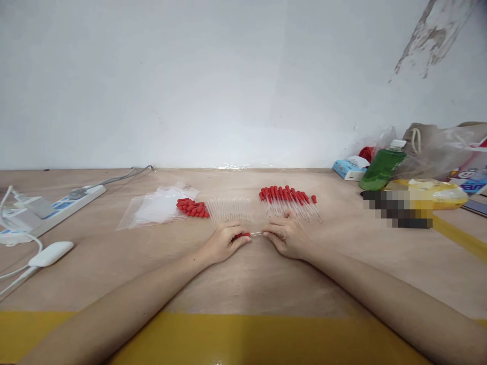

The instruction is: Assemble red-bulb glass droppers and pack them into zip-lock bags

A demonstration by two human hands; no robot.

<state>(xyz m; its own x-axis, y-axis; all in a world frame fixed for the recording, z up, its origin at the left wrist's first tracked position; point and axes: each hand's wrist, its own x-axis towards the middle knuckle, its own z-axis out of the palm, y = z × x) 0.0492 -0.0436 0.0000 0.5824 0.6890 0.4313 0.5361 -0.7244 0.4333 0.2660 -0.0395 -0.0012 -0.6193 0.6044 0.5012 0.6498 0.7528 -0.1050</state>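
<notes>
At mid-bench, the left hand [224,241] pinches a red rubber bulb [242,235] while the right hand [286,236] pinches the clear glass tube [255,233] joined to it. Loose bulbs [192,208], bare tubes [230,209] and finished droppers [289,200] lie behind, toward the far edge.

A white power strip [61,207] and a white charger [50,253] lie at the left. At the right, a green bottle [381,167], a tissue pack [350,169] and plastic bags [441,147].
</notes>
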